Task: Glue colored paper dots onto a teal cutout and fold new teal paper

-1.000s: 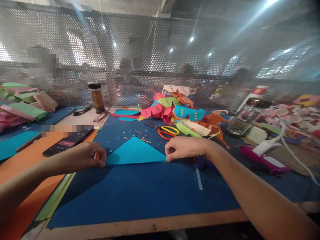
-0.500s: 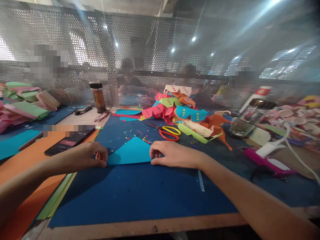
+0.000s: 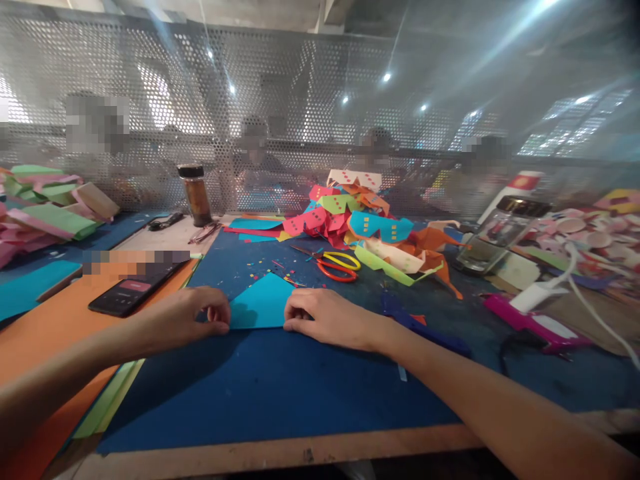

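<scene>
A bright blue sheet of paper (image 3: pixel 263 303), folded to a triangle with its point facing away, lies on the dark blue work mat (image 3: pixel 260 393). My left hand (image 3: pixel 207 312) has its thumb and curled fingers closed on the left part of the fold along the near edge. On the right part of that same edge, my right hand (image 3: pixel 327 317) pinches the paper. Just beyond it rest scissors (image 3: pixel 337 267) with red and yellow handles. Tiny coloured paper bits (image 3: pixel 275 267) are scattered past the triangle's tip.
Cut paper masks (image 3: pixel 380 228) are heaped at the back. On the left are a phone (image 3: pixel 135 290), orange paper (image 3: pixel 55 320) and a dark-lidded bottle (image 3: pixel 196 197). A dark blue tool (image 3: pixel 425 323) lies beyond my right forearm, near a glass jar (image 3: pixel 503 233) and a magenta device (image 3: pixel 535 323).
Both hands have slid inward along the paper's near edge and are closer together. My right forearm has shifted lower, and the dark blue tool behind it now shows.
</scene>
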A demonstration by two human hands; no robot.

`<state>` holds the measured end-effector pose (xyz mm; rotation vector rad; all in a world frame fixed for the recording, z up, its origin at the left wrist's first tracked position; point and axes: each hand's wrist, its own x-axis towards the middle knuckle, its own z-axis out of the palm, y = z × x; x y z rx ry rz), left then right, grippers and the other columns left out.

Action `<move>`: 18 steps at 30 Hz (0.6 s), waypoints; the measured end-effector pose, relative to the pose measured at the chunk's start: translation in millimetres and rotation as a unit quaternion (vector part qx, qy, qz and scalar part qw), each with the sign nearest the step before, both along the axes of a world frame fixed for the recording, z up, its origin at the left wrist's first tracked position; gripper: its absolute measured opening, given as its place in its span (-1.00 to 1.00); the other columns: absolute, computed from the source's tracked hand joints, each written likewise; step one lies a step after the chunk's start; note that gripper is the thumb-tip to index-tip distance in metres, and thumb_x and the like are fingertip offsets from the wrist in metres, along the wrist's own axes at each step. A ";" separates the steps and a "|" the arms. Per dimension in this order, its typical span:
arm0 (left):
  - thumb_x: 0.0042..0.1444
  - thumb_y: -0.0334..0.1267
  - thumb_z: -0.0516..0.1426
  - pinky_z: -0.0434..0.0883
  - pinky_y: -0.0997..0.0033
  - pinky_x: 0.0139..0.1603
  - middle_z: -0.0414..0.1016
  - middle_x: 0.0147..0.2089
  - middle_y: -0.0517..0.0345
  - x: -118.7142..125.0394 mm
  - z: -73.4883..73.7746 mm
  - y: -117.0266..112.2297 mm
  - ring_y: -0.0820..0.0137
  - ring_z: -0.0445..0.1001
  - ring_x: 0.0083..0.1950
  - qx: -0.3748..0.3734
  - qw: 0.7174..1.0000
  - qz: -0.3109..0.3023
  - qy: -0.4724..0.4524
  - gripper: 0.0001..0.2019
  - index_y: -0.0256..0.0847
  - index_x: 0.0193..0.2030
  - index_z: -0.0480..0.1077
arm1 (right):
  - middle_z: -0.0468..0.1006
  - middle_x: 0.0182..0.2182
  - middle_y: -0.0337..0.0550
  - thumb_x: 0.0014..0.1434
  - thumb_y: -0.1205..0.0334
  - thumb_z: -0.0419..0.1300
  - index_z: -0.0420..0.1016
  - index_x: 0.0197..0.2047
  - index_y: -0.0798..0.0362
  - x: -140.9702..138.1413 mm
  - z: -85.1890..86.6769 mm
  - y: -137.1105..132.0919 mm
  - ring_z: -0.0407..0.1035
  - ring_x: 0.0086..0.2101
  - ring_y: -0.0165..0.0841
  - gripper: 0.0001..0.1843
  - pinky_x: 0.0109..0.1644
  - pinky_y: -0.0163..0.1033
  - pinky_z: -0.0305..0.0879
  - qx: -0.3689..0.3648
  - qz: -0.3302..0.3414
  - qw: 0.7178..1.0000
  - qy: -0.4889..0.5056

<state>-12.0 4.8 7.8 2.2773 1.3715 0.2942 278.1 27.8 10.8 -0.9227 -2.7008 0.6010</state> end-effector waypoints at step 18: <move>0.16 -0.10 0.15 0.32 0.32 -0.22 0.53 -0.33 0.14 46.2 -18.7 -6.7 0.26 0.47 -0.25 0.071 0.994 0.059 -0.059 -0.80 -0.16 -0.35 0.46 | 0.56 -0.32 -0.17 0.28 0.18 0.21 0.46 -0.34 0.07 -7.6 -6.0 -3.4 0.39 -0.30 -0.35 -0.82 -0.23 -0.28 0.17 0.019 -0.058 0.998 -0.010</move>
